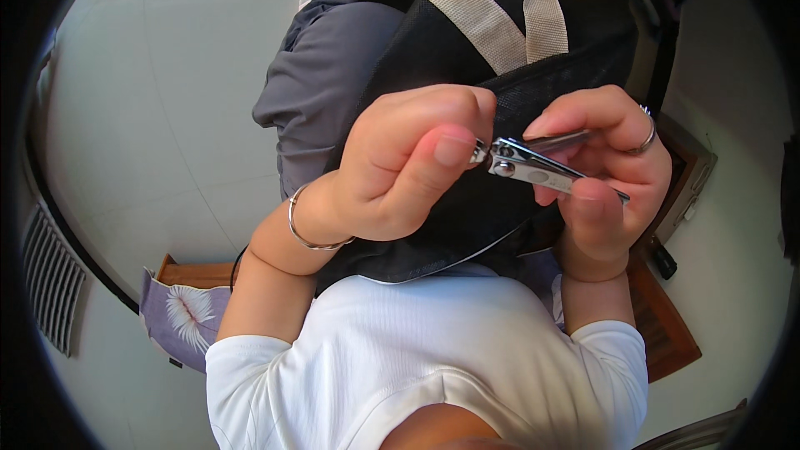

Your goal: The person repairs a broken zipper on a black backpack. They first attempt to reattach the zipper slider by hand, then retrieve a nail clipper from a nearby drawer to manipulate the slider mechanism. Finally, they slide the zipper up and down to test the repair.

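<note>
A silver nail clipper (533, 173) lies between the fingers of my right hand (617, 167), its lever tilted away from the body. The thumb is against its near end and the fingers curl round the far side; one finger wears a ring. My left hand (408, 162) is closed just left of the clipper's jaw end. Between its thumb and bent index finger a small shiny metal piece (478, 152) pokes out towards the clipper. Whether that piece is joined to the clipper I cannot tell. A silver bangle (304, 225) circles my left wrist.
Below my hands, a black mesh bag (467, 100) with beige straps (475, 12) covers part of my lap. Grey trousers (325, 75) show beside it. A wooden seat (667, 317) with a lavender feather-print cushion (179, 308) is beneath me. At left is a slatted grille (54, 279).
</note>
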Motion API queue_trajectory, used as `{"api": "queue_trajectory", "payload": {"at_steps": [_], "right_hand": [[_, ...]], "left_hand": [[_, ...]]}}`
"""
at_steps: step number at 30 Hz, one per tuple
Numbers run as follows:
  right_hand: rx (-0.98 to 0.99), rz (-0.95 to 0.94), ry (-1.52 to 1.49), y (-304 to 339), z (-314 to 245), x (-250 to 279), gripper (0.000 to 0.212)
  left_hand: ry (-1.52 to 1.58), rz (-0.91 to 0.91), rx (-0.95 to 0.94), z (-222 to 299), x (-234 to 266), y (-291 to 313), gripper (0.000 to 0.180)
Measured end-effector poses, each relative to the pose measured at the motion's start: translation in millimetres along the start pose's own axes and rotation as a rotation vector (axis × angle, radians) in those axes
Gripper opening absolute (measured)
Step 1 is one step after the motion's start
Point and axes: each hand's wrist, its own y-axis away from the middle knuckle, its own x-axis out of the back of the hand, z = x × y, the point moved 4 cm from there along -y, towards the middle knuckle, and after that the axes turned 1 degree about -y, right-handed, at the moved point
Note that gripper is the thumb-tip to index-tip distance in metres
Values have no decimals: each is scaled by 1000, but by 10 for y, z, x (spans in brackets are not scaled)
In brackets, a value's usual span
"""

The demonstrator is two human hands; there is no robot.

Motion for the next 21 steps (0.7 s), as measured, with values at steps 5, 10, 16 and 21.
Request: {"api": "queue_trajectory", "payload": {"at_steps": [5, 10, 16, 21], "right_hand": [[-3, 20, 15, 3, -23, -28, 66], [-56, -36, -38, -37, 1, -47, 69], [-112, -131, -176, -78, 63, -91, 65], [-62, -148, -227, -92, 128, -101, 55]], "left_hand": [[-9, 12, -12, -11, 2, 8, 30], [1, -25, -26, 22, -10, -12, 27], [-63, 3, -40, 21, -9, 16, 24], [7, 18, 61, 39, 17, 4, 25]]}}
